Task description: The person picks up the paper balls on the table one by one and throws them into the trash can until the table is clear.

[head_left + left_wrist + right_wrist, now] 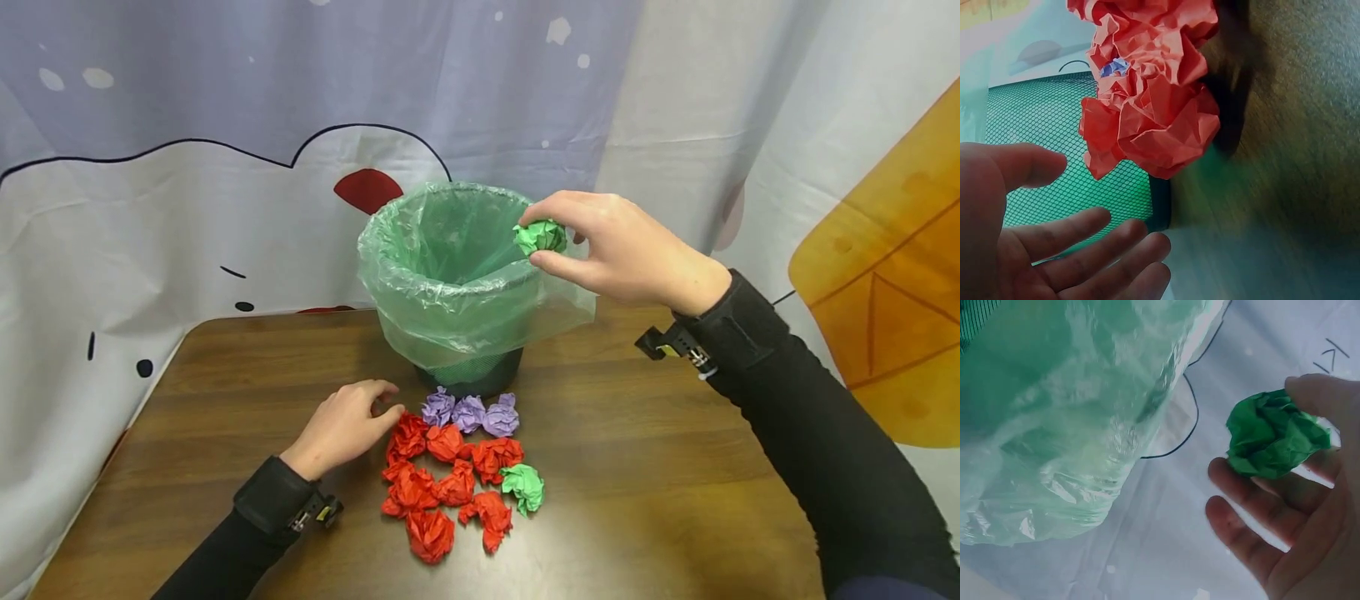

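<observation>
My right hand [611, 242] pinches a crumpled green paper ball [542, 237] beside the right rim of a waste bin [480, 379] lined with a green plastic bag [442, 321]. In the right wrist view the green ball [1275, 434] sits between thumb and fingers, apart from the bag [1054, 444]. My left hand [341, 425] is low over the table, its fingers relaxed, near the leftmost red paper balls [407, 437]. The left wrist view shows nothing in the left hand [1072, 244], with red crumpled paper [1160, 125] just beyond it.
In front of the bin lie three purple paper balls [468, 413] in a row, several red ones [431, 535], and another green ball [523, 487] at the group's right. A patterned curtain [225, 233] hangs behind the wooden table [637, 467].
</observation>
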The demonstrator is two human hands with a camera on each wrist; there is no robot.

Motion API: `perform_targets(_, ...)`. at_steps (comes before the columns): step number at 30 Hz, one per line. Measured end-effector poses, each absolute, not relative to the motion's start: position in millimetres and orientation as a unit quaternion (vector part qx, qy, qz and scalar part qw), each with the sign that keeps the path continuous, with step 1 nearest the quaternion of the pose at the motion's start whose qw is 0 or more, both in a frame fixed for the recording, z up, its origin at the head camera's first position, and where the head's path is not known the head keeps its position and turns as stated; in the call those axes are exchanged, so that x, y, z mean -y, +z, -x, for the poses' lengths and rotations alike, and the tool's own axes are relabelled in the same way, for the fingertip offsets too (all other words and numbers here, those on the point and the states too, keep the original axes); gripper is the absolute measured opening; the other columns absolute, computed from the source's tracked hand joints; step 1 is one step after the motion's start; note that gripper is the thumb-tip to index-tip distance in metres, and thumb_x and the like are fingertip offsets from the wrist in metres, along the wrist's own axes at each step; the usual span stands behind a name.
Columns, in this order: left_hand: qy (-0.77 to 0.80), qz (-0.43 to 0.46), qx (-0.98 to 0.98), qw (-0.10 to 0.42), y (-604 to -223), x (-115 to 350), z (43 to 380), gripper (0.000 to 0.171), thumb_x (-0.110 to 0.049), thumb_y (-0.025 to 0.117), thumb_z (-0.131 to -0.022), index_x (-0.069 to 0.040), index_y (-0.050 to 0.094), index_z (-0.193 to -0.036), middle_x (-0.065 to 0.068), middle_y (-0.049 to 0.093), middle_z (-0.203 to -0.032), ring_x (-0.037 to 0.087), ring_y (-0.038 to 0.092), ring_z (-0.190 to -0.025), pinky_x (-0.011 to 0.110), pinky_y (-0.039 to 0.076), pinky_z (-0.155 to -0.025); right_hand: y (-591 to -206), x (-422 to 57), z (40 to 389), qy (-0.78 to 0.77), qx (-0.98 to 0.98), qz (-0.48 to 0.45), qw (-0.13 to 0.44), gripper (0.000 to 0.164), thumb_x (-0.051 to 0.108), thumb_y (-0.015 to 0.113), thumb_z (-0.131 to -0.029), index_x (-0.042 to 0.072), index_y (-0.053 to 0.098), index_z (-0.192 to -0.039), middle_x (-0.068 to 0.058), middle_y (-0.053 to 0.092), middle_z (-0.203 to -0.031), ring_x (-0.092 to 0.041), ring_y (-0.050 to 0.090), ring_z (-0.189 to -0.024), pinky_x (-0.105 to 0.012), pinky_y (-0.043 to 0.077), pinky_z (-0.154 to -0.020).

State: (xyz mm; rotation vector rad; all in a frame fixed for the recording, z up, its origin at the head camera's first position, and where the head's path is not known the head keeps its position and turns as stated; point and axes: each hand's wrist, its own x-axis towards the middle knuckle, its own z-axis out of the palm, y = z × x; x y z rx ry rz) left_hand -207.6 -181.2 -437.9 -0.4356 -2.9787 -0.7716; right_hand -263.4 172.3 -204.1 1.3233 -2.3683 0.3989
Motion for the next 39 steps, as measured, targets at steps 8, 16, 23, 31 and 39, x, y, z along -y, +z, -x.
perform_targets(8, -0.252, 0.137, 0.958, 0.016, -436.9, 181.6, 207.6, 0.038, -0.033, 0.067, -0.093, -0.007, 0.070, -0.121, 0.009, 0.073, -0.107, 0.022, 0.070, -0.090, 0.041, 0.055, -0.074, -196.7, -155.2, 293.4, 0.114, 0.885, -0.430, 0.136, 0.040, 0.030, 0.065, -0.098, 0.012, 0.061, -0.133, -0.004, 0.065, -0.130, -0.021, 0.061, -0.111, -0.041, 0.045, -0.098)
perform_targets(16, -0.248, 0.144, 0.958, 0.019, -435.9, 178.2, 207.6, 0.037, -0.034, 0.066, -0.093, -0.008, 0.071, -0.120, 0.008, 0.073, -0.104, 0.018, 0.067, -0.087, 0.040, 0.054, -0.073, -196.3, -148.0, 311.2, 0.096, 0.904, -0.408, 0.083, 0.050, 0.031, 0.066, -0.098, 0.013, 0.053, -0.143, -0.005, 0.057, -0.143, -0.023, 0.061, -0.116, -0.044, 0.043, -0.103)
perform_targets(23, -0.247, 0.149, 0.957, 0.014, -436.0, 172.9, 207.0, 0.037, -0.033, 0.066, -0.093, -0.008, 0.071, -0.120, 0.007, 0.073, -0.103, 0.019, 0.068, -0.087, 0.041, 0.055, -0.074, -198.7, -159.2, 307.7, 0.096, 0.912, -0.392, 0.076, 0.042, 0.030, 0.064, -0.099, 0.014, 0.059, -0.137, -0.003, 0.061, -0.136, -0.022, 0.062, -0.109, -0.041, 0.046, -0.096)
perform_targets(31, -0.248, 0.152, 0.957, 0.005, -435.0, 169.9, 207.6, 0.040, -0.035, 0.065, -0.093, -0.008, 0.070, -0.123, 0.007, 0.072, -0.107, 0.021, 0.068, -0.091, 0.043, 0.055, -0.078, -205.8, -174.7, 297.6, 0.105, 0.908, -0.393, 0.100, 0.033, 0.029, 0.065, -0.098, 0.016, 0.065, -0.129, 0.002, 0.067, -0.124, -0.018, 0.063, -0.103, -0.038, 0.048, -0.087)
perform_targets(39, -0.246, 0.152, 0.957, 0.005, -435.4, 168.6, 205.1, 0.042, -0.037, 0.066, -0.094, -0.009, 0.069, -0.125, 0.009, 0.071, -0.117, 0.026, 0.069, -0.105, 0.049, 0.054, -0.087, -214.0, -184.2, 283.1, 0.111, 0.898, -0.408, 0.125, 0.031, 0.030, 0.065, -0.098, 0.015, 0.067, -0.125, 0.003, 0.068, -0.117, -0.016, 0.064, -0.099, -0.034, 0.048, -0.084)
